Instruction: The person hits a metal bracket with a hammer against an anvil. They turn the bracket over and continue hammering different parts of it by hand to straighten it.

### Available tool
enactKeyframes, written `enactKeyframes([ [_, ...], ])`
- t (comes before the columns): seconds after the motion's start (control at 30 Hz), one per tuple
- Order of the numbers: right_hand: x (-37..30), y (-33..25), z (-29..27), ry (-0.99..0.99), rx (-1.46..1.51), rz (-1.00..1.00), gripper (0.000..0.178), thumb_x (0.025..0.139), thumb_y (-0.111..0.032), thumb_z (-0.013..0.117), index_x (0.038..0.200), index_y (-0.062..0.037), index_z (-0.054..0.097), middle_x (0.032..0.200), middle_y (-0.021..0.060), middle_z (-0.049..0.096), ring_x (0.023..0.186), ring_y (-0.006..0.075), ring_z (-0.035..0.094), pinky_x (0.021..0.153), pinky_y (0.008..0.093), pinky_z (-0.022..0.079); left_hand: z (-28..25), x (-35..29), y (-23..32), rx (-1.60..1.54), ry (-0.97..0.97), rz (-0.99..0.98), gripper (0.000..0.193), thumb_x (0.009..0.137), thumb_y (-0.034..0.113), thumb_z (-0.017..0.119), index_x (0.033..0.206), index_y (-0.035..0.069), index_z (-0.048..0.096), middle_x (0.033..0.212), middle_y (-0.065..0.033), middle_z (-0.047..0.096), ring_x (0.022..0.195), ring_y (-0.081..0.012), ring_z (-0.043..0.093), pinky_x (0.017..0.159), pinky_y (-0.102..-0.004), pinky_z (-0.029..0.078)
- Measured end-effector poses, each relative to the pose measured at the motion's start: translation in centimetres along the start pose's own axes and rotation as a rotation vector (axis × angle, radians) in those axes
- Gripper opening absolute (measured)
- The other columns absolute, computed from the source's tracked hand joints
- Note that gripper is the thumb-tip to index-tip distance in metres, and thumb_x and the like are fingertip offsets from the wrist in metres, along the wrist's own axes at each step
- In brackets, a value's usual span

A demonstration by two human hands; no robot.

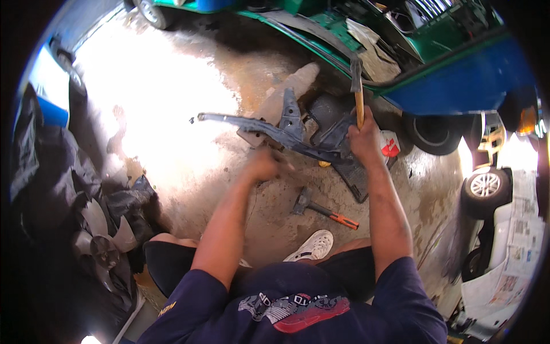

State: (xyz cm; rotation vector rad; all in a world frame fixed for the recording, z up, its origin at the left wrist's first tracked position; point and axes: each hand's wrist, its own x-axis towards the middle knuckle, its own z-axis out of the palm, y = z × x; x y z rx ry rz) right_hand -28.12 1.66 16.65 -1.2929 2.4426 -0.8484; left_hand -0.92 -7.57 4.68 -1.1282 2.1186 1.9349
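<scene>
My right hand (pixel 365 139) is closed around the wooden handle of a hammer (pixel 360 103), its dark head held up above the fist. On the floor ahead of me lies a long, dark metal bracket (pixel 269 131) with an upright arm that has holes in it. Close to the bracket's near side is my left hand (pixel 264 164); motion blurs its fingers, so what they hold, if anything, cannot be made out. Nearer to me, a second hammer (pixel 327 212) with a black and orange handle rests on the concrete. A red and white package (pixel 390 145) sits beyond my right wrist.
A blue and green vehicle body (pixel 458 80) with a tyre (pixel 433 135) stands at the far right. To the left, a grey fan (pixel 102 241) lies by dark sheeting (pixel 57 189). A loose wheel (pixel 486 186) and newspaper-covered panel (pixel 518 241) are at the right.
</scene>
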Motion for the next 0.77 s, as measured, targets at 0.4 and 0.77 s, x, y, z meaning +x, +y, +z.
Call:
enactKeyframes([
  [0.4,6.0,-7.7,-1.6,-0.19,0.322,-0.322,0.047,0.09,-0.006,0.062,0.137,-0.0059,0.06,0.103,0.0237,0.07,0.092,0.0368,0.072,0.087,0.0437,0.056,-9.7,-11.0,1.9,0.142,0.13,-0.171,0.041,0.105,0.042,0.07,0.099,0.002,0.074,0.077,-0.0087,0.07,0.072,-0.0203,0.065,0.071,-0.0412,0.052],
  [0.77,3.6,-6.4,5.3,-0.133,0.162,-0.176,0.055,0.102,-0.019,0.063,0.153,-0.0065,0.047,0.127,0.0342,0.067,0.121,0.0457,0.067,0.105,0.0521,0.051,2.1,-0.9,-7.2,0.329,0.901,-0.229,0.035,0.112,0.031,0.052,0.1,0.001,0.065,0.097,-0.0288,0.073,0.096,-0.0507,0.07,0.085,-0.059,0.054],
])
